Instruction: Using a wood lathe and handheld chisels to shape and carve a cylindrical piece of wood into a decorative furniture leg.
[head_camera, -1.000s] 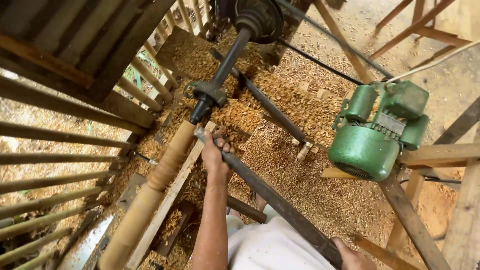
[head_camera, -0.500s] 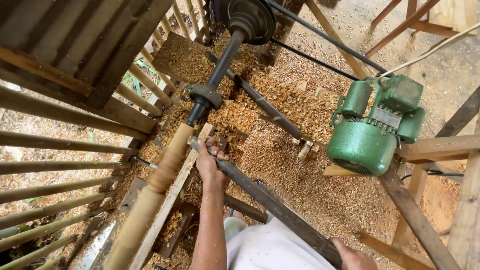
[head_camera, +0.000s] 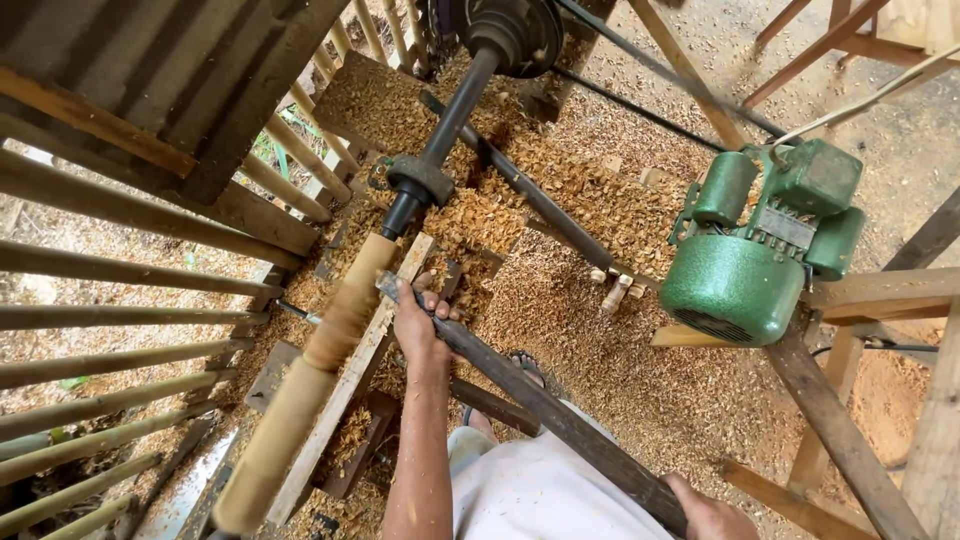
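At lathe: left hand clamped on long dark chisel near its tip, tip against wooden spindle. Right hand gripping handle end, bottom edge. Green motor at right.

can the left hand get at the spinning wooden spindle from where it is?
Probably yes. The left hand grips the long dark turning tool right beside the wooden spindle, with only the wooden tool rest between them; reaching over looks unobstructed.
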